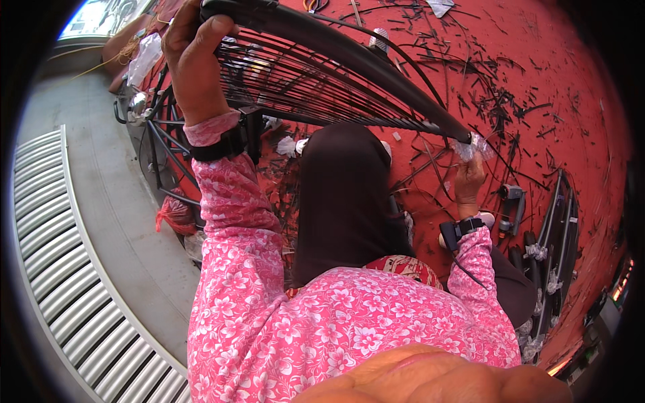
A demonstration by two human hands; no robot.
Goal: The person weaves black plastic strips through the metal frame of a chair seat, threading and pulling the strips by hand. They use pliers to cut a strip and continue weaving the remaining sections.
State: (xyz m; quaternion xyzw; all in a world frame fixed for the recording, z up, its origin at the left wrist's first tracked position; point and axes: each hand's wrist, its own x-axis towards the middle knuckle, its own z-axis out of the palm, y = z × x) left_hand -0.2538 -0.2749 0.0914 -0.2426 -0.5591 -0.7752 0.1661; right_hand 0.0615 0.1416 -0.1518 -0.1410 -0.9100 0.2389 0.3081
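A black tube frame (376, 70) strung with rows of thin dark strips slants across the upper middle, above my knees. At its upper left end my left hand (195, 67) grips it, the thumb on the near side and the fingers partly hidden behind. The lower right end is wrapped in clear plastic film (474, 146). Just beneath that film my right hand (470, 180) is closed at the frame's end, with its fingertips partly hidden.
Black strip scraps (497, 101) litter the red floor (571, 87). A power tool (512, 201) lies right of my right hand, near plastic-wrapped black tubes (554, 248). Left stand a black metal frame (161, 144), a red mesh bag (176, 213) and a roller conveyor (60, 262).
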